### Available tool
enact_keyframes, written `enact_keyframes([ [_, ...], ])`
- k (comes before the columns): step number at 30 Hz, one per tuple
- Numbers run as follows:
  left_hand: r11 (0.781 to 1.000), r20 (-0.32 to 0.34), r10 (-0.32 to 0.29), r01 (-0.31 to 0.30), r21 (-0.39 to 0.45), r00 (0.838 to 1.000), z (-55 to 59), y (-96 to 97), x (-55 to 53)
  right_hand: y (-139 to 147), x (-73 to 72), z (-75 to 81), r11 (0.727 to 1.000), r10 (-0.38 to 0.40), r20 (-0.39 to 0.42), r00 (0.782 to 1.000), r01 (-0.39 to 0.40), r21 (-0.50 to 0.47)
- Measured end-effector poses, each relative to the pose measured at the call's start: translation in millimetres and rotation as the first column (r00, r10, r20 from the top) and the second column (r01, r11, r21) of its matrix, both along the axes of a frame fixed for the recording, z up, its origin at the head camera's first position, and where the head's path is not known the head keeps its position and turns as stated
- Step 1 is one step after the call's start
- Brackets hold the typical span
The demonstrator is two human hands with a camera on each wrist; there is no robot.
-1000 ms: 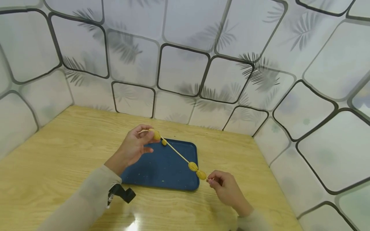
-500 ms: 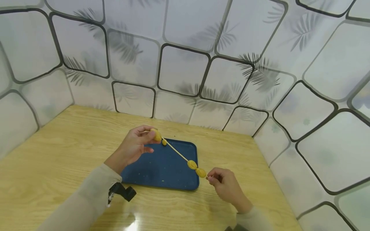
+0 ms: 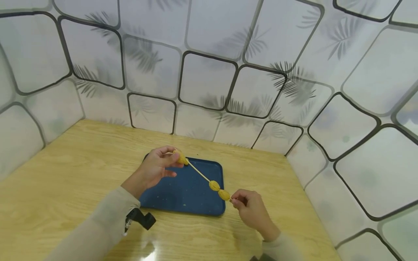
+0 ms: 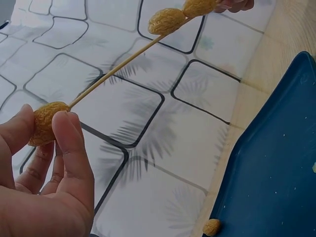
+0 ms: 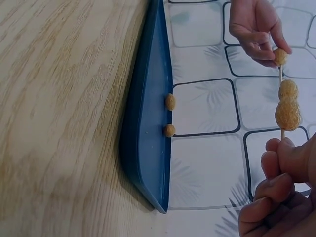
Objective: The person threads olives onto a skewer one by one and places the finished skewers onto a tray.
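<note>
The wrinkled golden ball the left hand pinches has moved closer to two matching balls on the pale stick, whose near-right end the right hand pinches.

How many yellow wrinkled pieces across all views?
5: one end piece pinched by the left hand; two threaded pieces on the stick near the right hand; two loose pieces on the blue tray. Others may be hidden.
</note>
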State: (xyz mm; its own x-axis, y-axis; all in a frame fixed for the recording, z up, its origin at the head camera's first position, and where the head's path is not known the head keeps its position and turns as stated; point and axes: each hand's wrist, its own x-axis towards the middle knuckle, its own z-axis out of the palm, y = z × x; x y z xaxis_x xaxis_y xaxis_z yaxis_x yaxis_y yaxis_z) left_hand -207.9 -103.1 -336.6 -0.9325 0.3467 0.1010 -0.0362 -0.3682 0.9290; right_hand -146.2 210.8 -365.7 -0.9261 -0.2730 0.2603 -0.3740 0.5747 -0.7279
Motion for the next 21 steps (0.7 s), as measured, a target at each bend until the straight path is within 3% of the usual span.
enact_keyframes([
  [13, 0.989, 0.002, -0.021, 0.021, -0.146, 1.000, -0.1, 4.7, -0.2, -10.6, -4.3, 3.4, 0.996, -0.032, -0.081, 0.996, 0.039, 0.080],
  [21, 0.988, 0.042, -0.026, 0.032, -0.151, 0.999, -1.4, 10.3, 1.5, -17.3, -6.2, 6.8, 0.991, -0.028, -0.172, 0.985, 0.050, 0.125],
])
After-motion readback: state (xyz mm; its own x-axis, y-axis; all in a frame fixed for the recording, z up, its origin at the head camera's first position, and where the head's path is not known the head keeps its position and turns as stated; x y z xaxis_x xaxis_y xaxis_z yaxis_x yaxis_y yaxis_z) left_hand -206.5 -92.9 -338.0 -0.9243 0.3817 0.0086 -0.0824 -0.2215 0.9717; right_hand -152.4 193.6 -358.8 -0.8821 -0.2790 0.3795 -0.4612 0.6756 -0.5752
